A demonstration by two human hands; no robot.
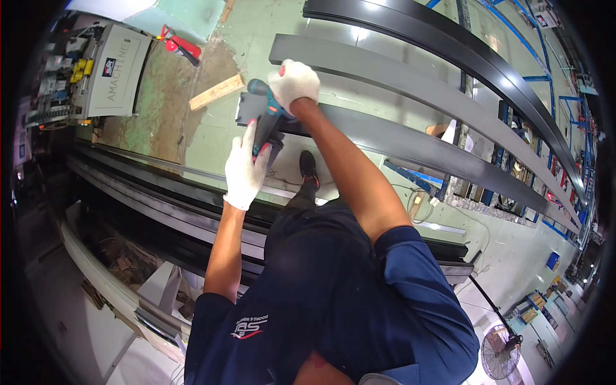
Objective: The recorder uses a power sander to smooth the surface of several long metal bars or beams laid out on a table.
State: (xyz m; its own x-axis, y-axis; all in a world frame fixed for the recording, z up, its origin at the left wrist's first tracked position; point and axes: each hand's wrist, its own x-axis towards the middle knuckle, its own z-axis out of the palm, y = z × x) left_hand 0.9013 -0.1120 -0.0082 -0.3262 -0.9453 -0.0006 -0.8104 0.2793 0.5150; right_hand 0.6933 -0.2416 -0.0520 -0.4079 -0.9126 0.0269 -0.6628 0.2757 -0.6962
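Power tool (pixel 273 108) above floor (pixel 212 138) (stained) — red extinguisher (pixel 183 48).

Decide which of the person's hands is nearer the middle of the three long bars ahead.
Right. The right hand overlaps the near edge of the middle bar by its left end in view; the left hand is lower, closer to the person's body.
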